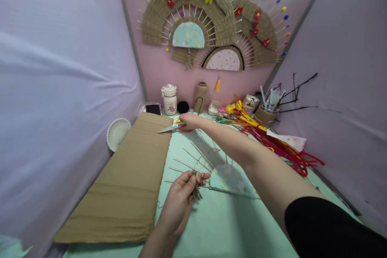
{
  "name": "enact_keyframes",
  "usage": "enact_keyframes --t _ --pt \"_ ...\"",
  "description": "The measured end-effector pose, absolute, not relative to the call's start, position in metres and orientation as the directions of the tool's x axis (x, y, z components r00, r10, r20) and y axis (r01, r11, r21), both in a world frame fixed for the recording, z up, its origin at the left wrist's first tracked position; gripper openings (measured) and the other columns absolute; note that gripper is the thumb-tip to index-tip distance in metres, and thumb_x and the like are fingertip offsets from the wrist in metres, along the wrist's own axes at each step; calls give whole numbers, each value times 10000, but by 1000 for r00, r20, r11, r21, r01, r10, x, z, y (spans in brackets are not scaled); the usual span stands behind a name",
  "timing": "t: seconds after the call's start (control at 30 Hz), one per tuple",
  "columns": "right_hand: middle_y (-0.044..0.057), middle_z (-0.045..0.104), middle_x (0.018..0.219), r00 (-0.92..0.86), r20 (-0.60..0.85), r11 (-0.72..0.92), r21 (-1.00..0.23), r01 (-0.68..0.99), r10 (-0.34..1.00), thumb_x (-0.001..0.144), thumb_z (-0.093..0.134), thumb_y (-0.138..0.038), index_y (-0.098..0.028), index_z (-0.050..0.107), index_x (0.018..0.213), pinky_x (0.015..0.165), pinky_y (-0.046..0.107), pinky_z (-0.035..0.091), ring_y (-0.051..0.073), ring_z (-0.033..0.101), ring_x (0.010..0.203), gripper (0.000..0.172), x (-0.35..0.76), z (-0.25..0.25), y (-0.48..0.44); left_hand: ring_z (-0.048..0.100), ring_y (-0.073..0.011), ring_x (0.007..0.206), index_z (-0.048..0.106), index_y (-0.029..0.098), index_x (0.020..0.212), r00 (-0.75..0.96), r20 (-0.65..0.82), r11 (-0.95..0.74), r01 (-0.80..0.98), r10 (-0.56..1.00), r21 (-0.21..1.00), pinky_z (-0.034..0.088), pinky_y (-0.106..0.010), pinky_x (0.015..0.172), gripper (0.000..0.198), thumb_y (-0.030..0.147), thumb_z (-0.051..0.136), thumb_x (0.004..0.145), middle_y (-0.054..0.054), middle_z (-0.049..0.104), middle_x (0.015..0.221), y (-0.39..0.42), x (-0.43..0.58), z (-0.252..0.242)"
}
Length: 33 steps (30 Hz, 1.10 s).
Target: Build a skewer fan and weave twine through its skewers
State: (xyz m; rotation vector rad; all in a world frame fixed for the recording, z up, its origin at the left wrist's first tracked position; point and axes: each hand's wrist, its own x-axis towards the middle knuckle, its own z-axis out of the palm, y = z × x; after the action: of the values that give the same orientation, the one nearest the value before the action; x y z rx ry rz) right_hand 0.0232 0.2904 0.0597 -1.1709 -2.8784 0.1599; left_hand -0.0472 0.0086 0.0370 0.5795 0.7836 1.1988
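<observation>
My left hand is closed on a small bundle of brown twine, its frayed ends hanging below the fingers. Stretched out toward the back of the table, my right hand is at the red handles of the scissors; the fingers are mostly hidden, so their grip cannot be made out. The blades point left over the cardboard's top edge. Beside my left hand lies a half-round fan piece covered in pale floral cloth, with thin sticks spreading from it.
Corrugated cardboard lies at the left, near a white paper plate. Along the back stand a white bottle and a twine cone. Red and orange pipe cleaners lie at the right. Finished fans hang on the pink wall.
</observation>
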Motion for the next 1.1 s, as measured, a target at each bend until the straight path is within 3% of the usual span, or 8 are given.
enact_keyframes --t 0.17,0.27,0.3,0.37,0.43,0.6,0.77,1.1 --pt "167 594 1081 -629 171 651 -139 747 758 709 565 -62 -117 543 963 804 297 385 257 522 1024 260 58 93 276 573 -184 1056 634 160 716 160 -213 266 -585 964 766 390 -246 910 158 292 662 800 -70 680 888 7 -45 41" --pt "103 599 912 -521 209 560 -251 790 828 779 514 -177 -146 493 930 672 284 408 204 552 816 155 91 105 241 560 -193 1091 627 167 706 170 -211 270 -556 963 786 394 -246 915 171 303 654 806 -61 668 869 3 -44 44" --pt "65 582 821 -485 185 519 -328 789 855 801 482 -214 -161 477 889 602 264 401 169 539 707 103 102 107 224 555 -195 1104 629 168 710 173 -209 270 -543 963 795 393 -246 919 172 308 651 808 -61 667 872 2 -44 44" --pt "2 519 718 -420 -1 262 -782 566 908 772 478 -205 -189 445 829 510 238 368 115 485 566 68 124 109 182 544 -199 1130 640 168 727 179 -208 272 -518 961 811 386 -247 936 170 317 650 809 -65 670 887 0 -45 43" --pt "-19 480 700 -478 -153 -5 -955 296 865 712 549 -204 -200 443 818 466 223 330 91 444 524 149 143 108 137 547 -200 1127 650 166 742 181 -216 278 -499 960 821 384 -249 945 173 328 657 802 -68 674 889 -1 -46 41" --pt "-29 412 686 -499 -369 -366 -924 108 785 728 677 -469 -205 527 867 479 221 317 78 368 526 334 183 103 43 579 -194 1064 667 162 761 136 -251 286 -473 958 833 404 -257 923 172 330 700 761 -82 695 941 -4 -50 38" --pt "7 469 708 -603 -422 -385 -901 199 677 746 546 -702 -195 589 890 532 252 365 112 418 581 529 208 99 3 586 -195 1055 669 155 736 105 -258 277 -449 961 850 408 -261 930 176 323 722 738 -90 703 960 -7 -53 41" --pt "-42 415 650 -616 -503 -455 -854 251 605 755 486 -738 -171 541 861 441 186 309 63 352 496 580 190 83 15 578 -201 1056 666 155 751 107 -287 306 -401 952 864 408 -278 933 182 333 706 755 -108 692 1023 -13 -56 42"
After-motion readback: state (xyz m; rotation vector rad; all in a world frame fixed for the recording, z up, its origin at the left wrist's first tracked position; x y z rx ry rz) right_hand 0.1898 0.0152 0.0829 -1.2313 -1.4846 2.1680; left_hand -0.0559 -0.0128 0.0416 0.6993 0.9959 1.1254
